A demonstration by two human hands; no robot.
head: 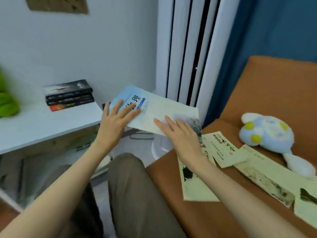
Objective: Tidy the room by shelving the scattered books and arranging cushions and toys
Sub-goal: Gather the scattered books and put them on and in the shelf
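- I am holding the pale-blue textbook (154, 109) in the air, between the white shelf unit (42, 127) and the orange sofa (257, 100).
- My left hand (115, 121) and right hand (181, 136) are lying straight-fingered on its opposite ends.
- I am judging it a light, floppy softcover, best supported at both short edges.

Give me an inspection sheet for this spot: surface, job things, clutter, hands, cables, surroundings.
Surface: orange sofa; white shelf beside it.
Job's things: book held in the air between them; loose books and a plush on the sofa; dark stack on the shelf.
Clutter: green thing at the shelf's left end, blurred.
Hands: left hand and right hand lie flat-fingered on the book's cover; thumbs hidden.
Cables: dark loop on the floor under the book, perhaps a cord.
Surroundings: white column unit, blue curtain.
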